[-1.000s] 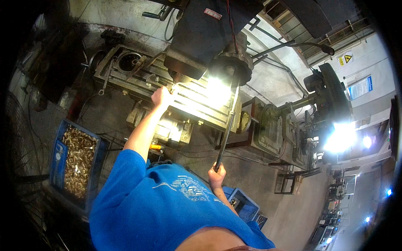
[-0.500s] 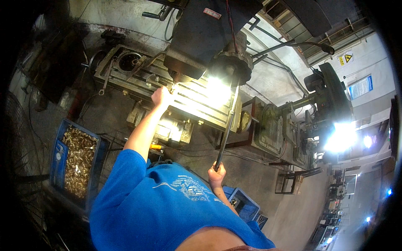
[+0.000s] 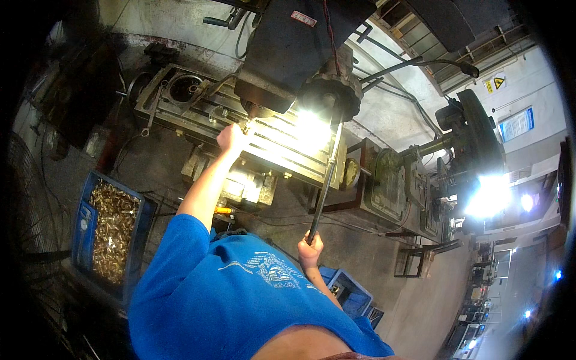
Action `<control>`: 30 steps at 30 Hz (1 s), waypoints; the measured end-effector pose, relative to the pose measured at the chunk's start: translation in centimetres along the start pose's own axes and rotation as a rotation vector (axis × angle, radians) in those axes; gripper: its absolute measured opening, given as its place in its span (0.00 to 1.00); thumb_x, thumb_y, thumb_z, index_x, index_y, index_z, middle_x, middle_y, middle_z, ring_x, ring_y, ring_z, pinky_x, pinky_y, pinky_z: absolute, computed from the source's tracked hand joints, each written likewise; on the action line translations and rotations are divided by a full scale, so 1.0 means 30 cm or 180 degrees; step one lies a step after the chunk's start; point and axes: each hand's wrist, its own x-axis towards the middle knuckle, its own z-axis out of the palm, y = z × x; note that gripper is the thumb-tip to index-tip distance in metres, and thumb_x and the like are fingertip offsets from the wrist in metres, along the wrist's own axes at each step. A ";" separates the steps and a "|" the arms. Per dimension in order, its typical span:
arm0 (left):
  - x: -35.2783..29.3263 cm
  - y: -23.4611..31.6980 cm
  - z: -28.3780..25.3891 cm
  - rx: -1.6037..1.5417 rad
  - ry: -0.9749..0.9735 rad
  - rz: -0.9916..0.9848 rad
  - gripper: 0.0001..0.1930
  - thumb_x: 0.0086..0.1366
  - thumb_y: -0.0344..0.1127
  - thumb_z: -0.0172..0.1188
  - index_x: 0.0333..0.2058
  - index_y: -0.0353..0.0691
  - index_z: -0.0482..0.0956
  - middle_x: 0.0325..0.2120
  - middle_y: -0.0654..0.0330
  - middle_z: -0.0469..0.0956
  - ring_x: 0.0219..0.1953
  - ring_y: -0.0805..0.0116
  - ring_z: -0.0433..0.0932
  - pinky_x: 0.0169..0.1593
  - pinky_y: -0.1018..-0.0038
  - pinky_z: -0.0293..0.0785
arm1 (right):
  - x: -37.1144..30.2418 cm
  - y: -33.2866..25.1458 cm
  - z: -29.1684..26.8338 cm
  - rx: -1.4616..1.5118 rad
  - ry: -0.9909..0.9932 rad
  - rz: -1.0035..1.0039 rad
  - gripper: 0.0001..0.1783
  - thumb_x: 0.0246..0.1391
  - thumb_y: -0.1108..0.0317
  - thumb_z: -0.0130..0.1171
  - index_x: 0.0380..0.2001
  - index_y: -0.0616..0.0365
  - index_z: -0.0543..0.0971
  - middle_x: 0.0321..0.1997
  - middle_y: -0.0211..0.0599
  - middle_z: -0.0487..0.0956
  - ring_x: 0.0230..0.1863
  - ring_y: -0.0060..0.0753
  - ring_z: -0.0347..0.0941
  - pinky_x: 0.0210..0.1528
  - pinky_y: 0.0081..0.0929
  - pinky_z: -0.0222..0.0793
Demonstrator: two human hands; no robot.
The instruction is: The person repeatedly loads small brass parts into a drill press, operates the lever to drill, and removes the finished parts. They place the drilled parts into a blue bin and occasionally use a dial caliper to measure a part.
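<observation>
My right hand (image 3: 310, 249) is closed around the lower end of a long dark lever (image 3: 326, 191), which slants up to the hub of the drilling or milling machine (image 3: 270, 66). My left hand (image 3: 233, 139) reaches up to the slotted metal worktable (image 3: 279, 151), right under the machine's spindle (image 3: 257, 110). Its fingers are closed at a small brassy spot beneath the spindle; glare and the hand itself hide what they grip. A bright lamp washes out the slots between the spindle and the lever.
A blue crate (image 3: 139, 240) full of small brass-coloured parts stands at the left. Another blue bin (image 3: 354, 294) sits behind my right forearm. A wrench (image 3: 152, 114) lies at the worktable's left end. More machines (image 3: 474, 138) stand to the right.
</observation>
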 end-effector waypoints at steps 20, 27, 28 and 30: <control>0.006 -0.014 0.020 -0.0024 0.0115 0.0051 0.30 0.45 0.63 0.59 0.21 0.35 0.79 0.22 0.49 0.78 0.28 0.53 0.80 0.30 0.62 0.73 | 0.007 0.029 -0.004 -0.0107 0.0034 -0.0064 0.07 0.39 0.72 0.55 0.24 0.57 0.68 0.18 0.22 0.65 0.20 0.15 0.60 0.23 0.15 0.57; 0.008 -0.012 0.022 0.0007 0.0110 0.0032 0.30 0.45 0.63 0.59 0.20 0.35 0.79 0.21 0.49 0.78 0.27 0.53 0.80 0.28 0.62 0.73 | 0.008 0.028 -0.003 -0.0176 0.0037 -0.0104 0.07 0.39 0.74 0.54 0.24 0.57 0.68 0.18 0.21 0.65 0.20 0.14 0.60 0.23 0.14 0.57; 0.008 -0.014 0.021 0.0007 0.0101 0.0027 0.30 0.45 0.63 0.59 0.20 0.35 0.79 0.21 0.49 0.78 0.27 0.53 0.80 0.28 0.62 0.73 | 0.009 0.030 -0.003 -0.0162 0.0032 -0.0100 0.07 0.39 0.73 0.54 0.24 0.57 0.68 0.18 0.21 0.65 0.20 0.14 0.59 0.23 0.14 0.57; 0.007 -0.011 0.020 0.0008 0.0079 0.0026 0.30 0.45 0.63 0.59 0.20 0.35 0.79 0.21 0.49 0.78 0.27 0.53 0.80 0.28 0.63 0.73 | 0.009 0.034 -0.004 -0.0133 0.0032 -0.0091 0.07 0.39 0.72 0.55 0.24 0.57 0.68 0.18 0.21 0.65 0.20 0.14 0.59 0.23 0.15 0.57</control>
